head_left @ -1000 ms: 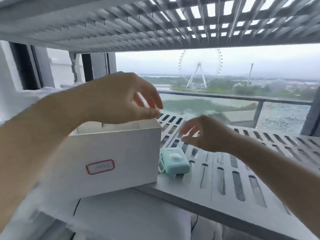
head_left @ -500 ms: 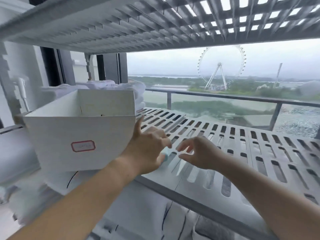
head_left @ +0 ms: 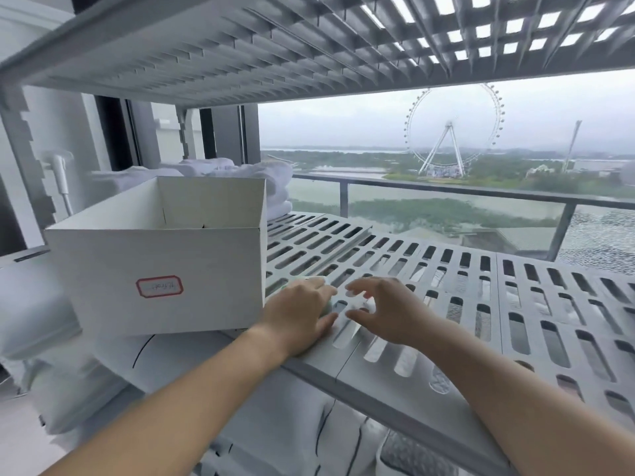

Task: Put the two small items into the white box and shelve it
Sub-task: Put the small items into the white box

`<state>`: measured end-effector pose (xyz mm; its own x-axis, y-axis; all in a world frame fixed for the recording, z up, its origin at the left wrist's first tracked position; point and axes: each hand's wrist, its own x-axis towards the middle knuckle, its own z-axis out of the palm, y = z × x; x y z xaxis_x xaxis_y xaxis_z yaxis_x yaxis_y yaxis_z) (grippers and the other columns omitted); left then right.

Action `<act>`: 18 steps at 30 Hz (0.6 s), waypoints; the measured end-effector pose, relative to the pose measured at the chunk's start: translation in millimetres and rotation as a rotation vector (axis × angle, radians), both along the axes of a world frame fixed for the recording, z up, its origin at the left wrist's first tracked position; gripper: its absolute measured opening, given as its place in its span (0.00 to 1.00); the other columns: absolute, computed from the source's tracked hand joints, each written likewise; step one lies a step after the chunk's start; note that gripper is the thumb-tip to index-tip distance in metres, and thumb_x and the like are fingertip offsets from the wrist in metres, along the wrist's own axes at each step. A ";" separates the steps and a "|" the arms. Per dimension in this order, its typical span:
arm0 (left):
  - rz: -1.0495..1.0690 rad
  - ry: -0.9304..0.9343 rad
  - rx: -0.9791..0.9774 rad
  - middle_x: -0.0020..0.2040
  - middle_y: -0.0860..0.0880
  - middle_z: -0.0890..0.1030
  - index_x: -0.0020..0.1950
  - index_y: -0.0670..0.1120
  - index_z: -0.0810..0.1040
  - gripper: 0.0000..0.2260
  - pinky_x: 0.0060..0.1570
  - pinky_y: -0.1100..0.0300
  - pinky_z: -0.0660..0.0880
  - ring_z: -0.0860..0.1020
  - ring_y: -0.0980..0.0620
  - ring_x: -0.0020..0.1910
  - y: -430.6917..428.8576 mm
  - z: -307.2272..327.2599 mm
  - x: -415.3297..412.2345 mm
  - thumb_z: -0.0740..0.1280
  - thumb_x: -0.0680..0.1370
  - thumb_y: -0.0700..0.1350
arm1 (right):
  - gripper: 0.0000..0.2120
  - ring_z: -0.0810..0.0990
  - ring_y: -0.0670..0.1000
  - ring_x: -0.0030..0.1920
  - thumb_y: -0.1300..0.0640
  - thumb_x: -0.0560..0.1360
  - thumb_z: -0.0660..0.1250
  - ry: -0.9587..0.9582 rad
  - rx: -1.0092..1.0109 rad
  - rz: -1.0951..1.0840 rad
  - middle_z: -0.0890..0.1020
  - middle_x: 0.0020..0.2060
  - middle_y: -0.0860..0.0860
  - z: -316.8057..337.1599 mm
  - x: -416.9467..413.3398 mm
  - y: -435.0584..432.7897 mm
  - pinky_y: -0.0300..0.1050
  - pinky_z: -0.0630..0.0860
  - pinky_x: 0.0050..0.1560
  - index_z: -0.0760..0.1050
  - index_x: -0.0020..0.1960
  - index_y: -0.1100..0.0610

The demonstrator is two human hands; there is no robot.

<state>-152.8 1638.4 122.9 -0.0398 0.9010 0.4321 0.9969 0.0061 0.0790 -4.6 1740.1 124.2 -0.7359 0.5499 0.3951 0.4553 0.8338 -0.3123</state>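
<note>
The open white box (head_left: 192, 266) with a red-framed label (head_left: 159, 287) stands on the left end of the slotted grey shelf (head_left: 536, 314). Just right of its front corner lies a small mint-green device (head_left: 329, 305), mostly covered by my left hand (head_left: 299, 314), whose fingers and thumb close around it. My right hand (head_left: 388, 310) hovers right beside it, fingers spread and curved, holding nothing. The near wall hides the box's floor. I see no second small item.
Folded white towels (head_left: 271, 180) are stacked behind the box. Another slotted shelf (head_left: 275, 46) hangs close overhead. White bedding (head_left: 171, 365) is packed below the shelf's front edge. A glass balcony railing (head_left: 446, 194) runs behind.
My left hand came down from the box's rim onto the mint-green device and closed on it. My right hand lowered beside it. The view drew back and left.
</note>
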 end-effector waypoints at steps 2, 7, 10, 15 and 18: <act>-0.029 -0.081 0.113 0.63 0.50 0.76 0.65 0.48 0.71 0.18 0.58 0.55 0.71 0.74 0.49 0.60 -5.3 1.6 3.0 0.62 0.77 0.52 | 0.24 0.78 0.48 0.52 0.50 0.69 0.72 0.055 0.008 0.029 0.81 0.55 0.49 1.5 -1.7 -2.4 0.37 0.70 0.50 0.73 0.63 0.52; -0.113 -0.257 0.208 0.56 0.51 0.79 0.63 0.51 0.69 0.24 0.52 0.61 0.72 0.77 0.53 0.53 -16.8 7.8 11.3 0.69 0.71 0.58 | 0.27 0.79 0.47 0.48 0.51 0.67 0.75 0.159 -0.009 0.141 0.81 0.54 0.49 4.5 -3.5 -12.1 0.47 0.78 0.50 0.72 0.64 0.46; -0.105 -0.282 0.152 0.56 0.51 0.77 0.60 0.49 0.68 0.28 0.46 0.70 0.61 0.74 0.54 0.52 -19.4 4.1 13.5 0.73 0.67 0.58 | 0.24 0.80 0.47 0.49 0.58 0.64 0.77 0.158 -0.044 0.154 0.82 0.53 0.49 4.3 -1.0 -12.0 0.46 0.79 0.49 0.78 0.59 0.48; -0.137 -0.370 0.053 0.60 0.51 0.74 0.62 0.49 0.68 0.29 0.56 0.62 0.69 0.72 0.54 0.56 -30.3 -0.5 0.2 0.76 0.66 0.51 | 0.23 0.78 0.45 0.57 0.67 0.66 0.67 0.063 -0.030 0.144 0.80 0.58 0.46 6.9 3.2 -9.5 0.38 0.75 0.54 0.79 0.58 0.50; -0.140 -0.298 0.044 0.60 0.52 0.75 0.61 0.50 0.70 0.24 0.55 0.60 0.71 0.73 0.55 0.56 -38.2 4.6 -5.4 0.73 0.68 0.52 | 0.25 0.75 0.44 0.61 0.66 0.65 0.62 -0.028 0.006 0.172 0.78 0.61 0.46 13.9 4.7 -12.2 0.32 0.70 0.54 0.78 0.60 0.51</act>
<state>-158.2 1600.2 127.4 -0.0475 0.8873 0.4587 0.9206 -0.1393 0.3648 0.1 1727.9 138.1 -0.8297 0.4127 0.3758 0.3144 0.9019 -0.2963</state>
